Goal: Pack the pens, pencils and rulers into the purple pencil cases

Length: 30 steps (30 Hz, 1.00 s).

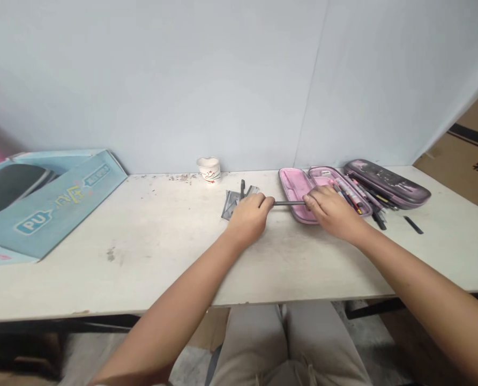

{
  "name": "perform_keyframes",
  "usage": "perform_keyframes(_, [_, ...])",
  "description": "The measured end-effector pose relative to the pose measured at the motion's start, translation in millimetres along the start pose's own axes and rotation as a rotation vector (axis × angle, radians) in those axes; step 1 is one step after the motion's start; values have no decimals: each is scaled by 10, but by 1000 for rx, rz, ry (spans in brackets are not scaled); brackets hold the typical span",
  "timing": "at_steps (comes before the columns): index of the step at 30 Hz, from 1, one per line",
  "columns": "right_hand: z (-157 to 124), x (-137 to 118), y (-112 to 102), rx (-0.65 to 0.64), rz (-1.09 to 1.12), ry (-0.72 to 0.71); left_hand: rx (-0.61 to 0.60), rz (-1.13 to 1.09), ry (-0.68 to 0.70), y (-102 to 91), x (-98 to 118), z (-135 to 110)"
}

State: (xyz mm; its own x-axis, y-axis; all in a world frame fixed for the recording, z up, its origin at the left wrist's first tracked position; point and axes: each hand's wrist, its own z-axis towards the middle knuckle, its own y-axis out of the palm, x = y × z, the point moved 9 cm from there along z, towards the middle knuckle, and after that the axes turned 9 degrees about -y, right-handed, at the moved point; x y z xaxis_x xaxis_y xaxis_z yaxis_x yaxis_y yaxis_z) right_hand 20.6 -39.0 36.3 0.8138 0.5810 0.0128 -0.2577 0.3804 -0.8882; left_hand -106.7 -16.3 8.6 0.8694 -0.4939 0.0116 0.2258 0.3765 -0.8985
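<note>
A thin, dark pen-like stick [289,203] stretches level between my two hands above the table. My left hand [250,214] is closed around its left end, and my right hand [328,209] grips the other end; whether it is a pen or a pencil I cannot make out. Behind my left hand lie a grey plastic pouch [230,203] and a short black pen [242,187], partly hidden. An open pink pencil case [297,182] lies beyond my right hand, which covers part of it. Several coloured pens [349,194] fill its right half.
A dark pencil case [387,185] lies at the right, with several black pens [378,219] beside it. A small black strip [413,225] is nearby. A paper cup [209,170] stands by the wall. The blue box [58,209] takes up the table's left end.
</note>
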Motion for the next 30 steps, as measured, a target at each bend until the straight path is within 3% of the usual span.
perform_keyframes(5, [-75, 153, 122, -97, 111, 31, -88, 29, 17, -46, 263, 29])
perform_keyframes(9, [50, 290, -22, 26, 51, 33, -114, 15, -90, -127, 271, 203])
perform_keyframes(12, [133, 404, -170, 156, 19, 42, -85, -33, -148, -175, 177, 333])
perform_keyframes(15, [158, 514, -235, 292, 82, 72, -39, -183, -296, -163, -95, 370])
perform_keyframes(18, [96, 630, -161, 461, 228, 204, -65, -490, -457, -13, -373, 302])
perform_keyframes(20, [51, 616, -14, 519, 317, 278, -111, -707, -458, 99, -393, 262])
perform_keyframes(25, [88, 221, 332, 354, 300, 164, -191, -1036, -438, 271, -221, 213])
perform_keyframes(30, [50, 140, 405, 234, 248, 105, -227, -1058, -419, 338, -134, 182])
